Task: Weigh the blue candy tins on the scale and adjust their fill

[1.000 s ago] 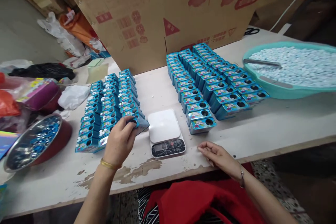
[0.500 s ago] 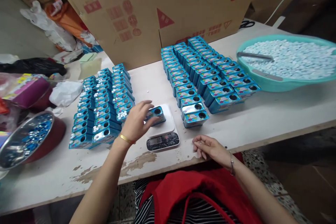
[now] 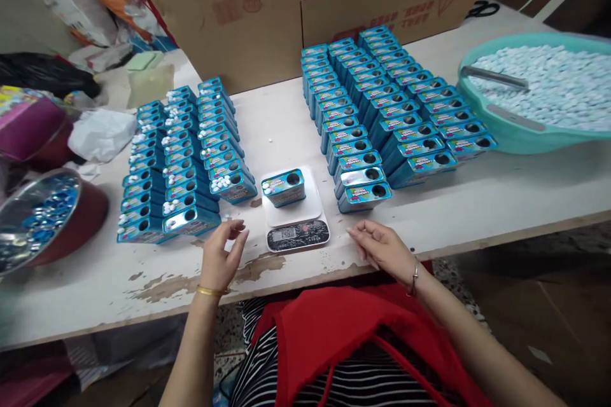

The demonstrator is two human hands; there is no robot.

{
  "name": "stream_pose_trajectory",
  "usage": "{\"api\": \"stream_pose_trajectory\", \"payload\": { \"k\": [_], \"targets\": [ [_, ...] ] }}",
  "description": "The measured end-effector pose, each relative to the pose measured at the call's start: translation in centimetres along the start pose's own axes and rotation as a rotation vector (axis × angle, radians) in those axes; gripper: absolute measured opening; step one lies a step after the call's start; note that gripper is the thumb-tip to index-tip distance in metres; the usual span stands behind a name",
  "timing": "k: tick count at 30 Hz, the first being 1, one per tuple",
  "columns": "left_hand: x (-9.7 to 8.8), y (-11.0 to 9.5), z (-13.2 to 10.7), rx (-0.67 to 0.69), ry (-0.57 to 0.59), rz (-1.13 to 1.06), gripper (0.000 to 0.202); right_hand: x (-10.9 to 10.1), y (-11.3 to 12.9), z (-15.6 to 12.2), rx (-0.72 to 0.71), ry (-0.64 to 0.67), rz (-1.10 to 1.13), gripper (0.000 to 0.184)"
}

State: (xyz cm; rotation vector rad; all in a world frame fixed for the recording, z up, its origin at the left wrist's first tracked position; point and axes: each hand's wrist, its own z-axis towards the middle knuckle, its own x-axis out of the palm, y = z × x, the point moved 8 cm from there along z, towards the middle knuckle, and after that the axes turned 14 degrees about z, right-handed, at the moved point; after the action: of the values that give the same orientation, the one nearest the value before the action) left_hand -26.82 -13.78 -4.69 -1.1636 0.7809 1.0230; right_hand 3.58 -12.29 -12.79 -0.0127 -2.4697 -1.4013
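Observation:
A blue tin (image 3: 284,187) with a round hole in its lid stands alone on the white digital scale (image 3: 296,215), whose display is lit. My left hand (image 3: 220,257) rests on the table just left of the scale, fingers loosely curved, holding nothing. My right hand (image 3: 382,247) lies on the table right of the scale, below the nearest tins, fingers relaxed and apart, also empty. Rows of the same blue tins (image 3: 181,159) stand to the left, some heaped with white pieces. A larger block of tins (image 3: 386,111) stands to the right.
A teal basin (image 3: 520,140) of pale tablets with a metal scoop (image 3: 494,77) sits at the far right. A metal bowl (image 3: 42,219) of blue bits is at the left edge. A big cardboard box (image 3: 286,6) stands behind. Bags clutter the far left.
My left hand carried a tin from the left rows onto the scale, let go and drew back to the table. The right hand stayed put. The view tilted down.

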Motion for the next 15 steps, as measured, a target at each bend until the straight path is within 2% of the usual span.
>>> {"api": "stream_pose_trajectory", "payload": {
  "k": [3, 6, 8, 10, 13, 15],
  "targets": [
    [-0.1, -1.4, 0.2, 0.046, -0.053, -0.031, 0.023, 2.3, 5.7, 0.5, -0.246, -0.047, -0.029, 0.042],
    [-1.2, -3.7, 1.1, 0.132, -0.159, -0.015, 0.027, 5.5, 11.8, 1.6, -0.557, -0.066, -0.148, 0.039],
    [-2.1, -5.1, 1.7, 0.184, -0.243, 0.026, 0.032, 7.6, 14.6, 2.6, -0.726, -0.075, -0.258, 0.039],
    [-2.5, -6.2, 2.2, 0.223, -0.295, 0.081, 0.038, 9.4, 16.0, 3.7, -0.804, -0.094, -0.39, 0.04],
    [-1.9, -7.1, 3.1, 0.254, -0.29, 0.167, 0.045, 10.8, 16.0, 5.3, -0.753, -0.111, -0.573, 0.039],
    [-1.0, -7.4, 3.4, 0.258, -0.258, 0.227, 0.05, 10.8, 15.6, 5.7, -0.719, -0.095, -0.597, 0.039]
  ]
}}
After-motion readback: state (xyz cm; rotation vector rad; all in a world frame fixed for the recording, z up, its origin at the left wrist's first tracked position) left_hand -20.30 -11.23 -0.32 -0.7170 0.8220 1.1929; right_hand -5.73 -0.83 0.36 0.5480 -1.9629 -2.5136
